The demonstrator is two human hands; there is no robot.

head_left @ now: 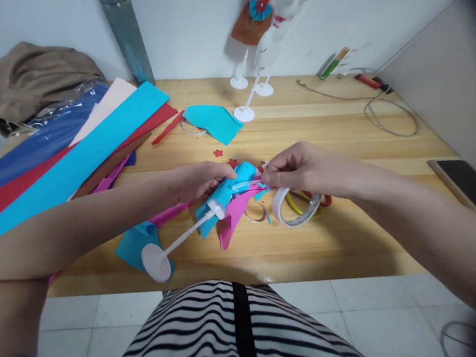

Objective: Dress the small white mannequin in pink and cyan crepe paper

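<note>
My left hand (205, 179) is closed around a small white form wrapped in turquoise sheet material (224, 193), tilted so its white stand (187, 233) points toward me. A bright pink piece (238, 216) hangs from the wrapped form. At its far end, my right hand (292, 169) pinches with thumb and forefinger at a thin whitish strip (246, 184) stretched across the turquoise. Whether the strip is tape or cord is too fine to tell. Just below my right hand lies a roll of white tape (281, 211), overlapping yellow and red rings (294, 204).
Long coloured sheets (77, 162) cover the table's left side, beside brown cloth (46, 67) and a bottle (128, 42). White figures on stands (245, 113) stand at the back. A turquoise piece (213, 123), small red flowers (218, 153), a cable (374, 114) and a phone (466, 184) lie around.
</note>
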